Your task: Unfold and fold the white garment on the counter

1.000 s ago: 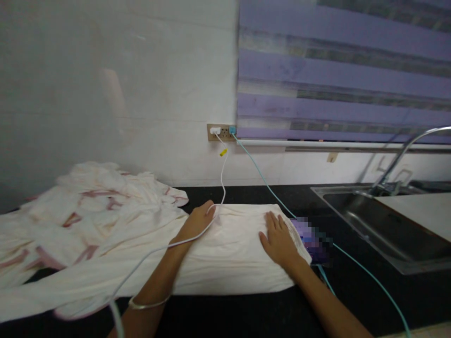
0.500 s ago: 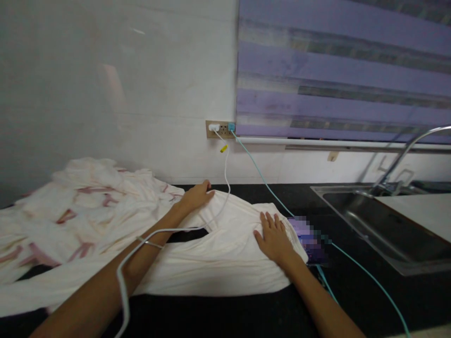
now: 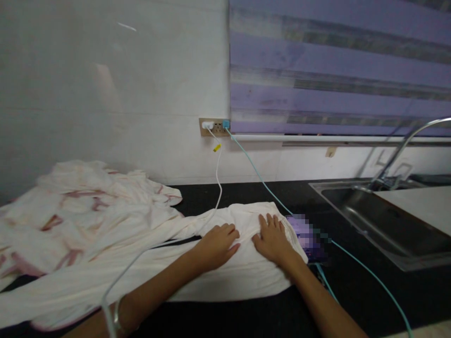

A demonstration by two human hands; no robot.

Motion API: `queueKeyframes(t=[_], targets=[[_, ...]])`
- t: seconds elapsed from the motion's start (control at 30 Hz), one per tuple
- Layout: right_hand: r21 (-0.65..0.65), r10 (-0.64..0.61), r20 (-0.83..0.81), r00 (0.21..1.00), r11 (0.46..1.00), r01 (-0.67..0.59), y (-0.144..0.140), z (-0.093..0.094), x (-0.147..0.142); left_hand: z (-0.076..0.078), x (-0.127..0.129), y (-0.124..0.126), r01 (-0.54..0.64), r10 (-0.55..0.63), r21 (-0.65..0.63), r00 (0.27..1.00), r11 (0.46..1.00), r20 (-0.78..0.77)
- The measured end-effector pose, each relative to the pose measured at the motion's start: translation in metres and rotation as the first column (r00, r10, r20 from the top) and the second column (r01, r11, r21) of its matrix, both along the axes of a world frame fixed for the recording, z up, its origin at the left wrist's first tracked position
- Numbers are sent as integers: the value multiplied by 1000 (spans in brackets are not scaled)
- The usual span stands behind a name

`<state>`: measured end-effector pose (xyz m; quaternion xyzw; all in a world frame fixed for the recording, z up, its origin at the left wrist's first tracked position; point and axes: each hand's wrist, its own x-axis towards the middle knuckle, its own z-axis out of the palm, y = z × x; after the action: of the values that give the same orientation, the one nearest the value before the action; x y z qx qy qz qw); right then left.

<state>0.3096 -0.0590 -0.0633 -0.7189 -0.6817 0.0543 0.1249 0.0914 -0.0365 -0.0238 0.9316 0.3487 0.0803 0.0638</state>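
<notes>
**Head view: two bare hands flat on a cream garment on a black counter**

Head view, looking forward and down. Left hand [image 3: 217,244] palm-down, fingers spread apart, pressed on the folded cream-white cotton garment [image 3: 243,277]; nothing clamped. Right hand [image 3: 273,239] likewise flat and splayed, just beside the left, resting on the same garment near its right end. Garment laid along the glossy black stone counter [image 3: 352,291], its left part running into a rumpled cream cloth with pink-red streaks [image 3: 81,211] heaped toward the wall. Thin white charging cable [image 3: 219,183] hanging from the beige wall socket plate [image 3: 214,126], crossing the garment and passing over the left forearm. Slim turquoise cable [image 3: 260,178] from the same socket, running down across the counter to a blurred purple object [image 3: 310,239] touching the garment's right edge. Stainless steel sink [image 3: 369,220] at right, with curved chrome tap [image 3: 405,145]; striped purple roller blind [image 3: 338,70] above.
</notes>
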Motion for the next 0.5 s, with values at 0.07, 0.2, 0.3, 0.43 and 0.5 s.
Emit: queueKeyframes(t=[0.07,0.2,0.3,0.43,0.5], targets=[[26,16,7,1000,1000,-16,-1,4,0,3,-6,-9,45,-46,3,999,999,8],[108,17,1,1000,994,-17,-2,18,-1,19,-12,-4,106,-105,-16,994,994,37],[163,-37,16,999,986,33,-5,28,-4,31,0,22,41,-34,-47,988,998,149],[123,-95,81,992,989,85,-12,33,-10,35,43,74,-76,90,-76,975,994,201],[66,-72,101,992,996,66,-16,33,-14,30,71,96,-98,113,-89,976,991,188]])
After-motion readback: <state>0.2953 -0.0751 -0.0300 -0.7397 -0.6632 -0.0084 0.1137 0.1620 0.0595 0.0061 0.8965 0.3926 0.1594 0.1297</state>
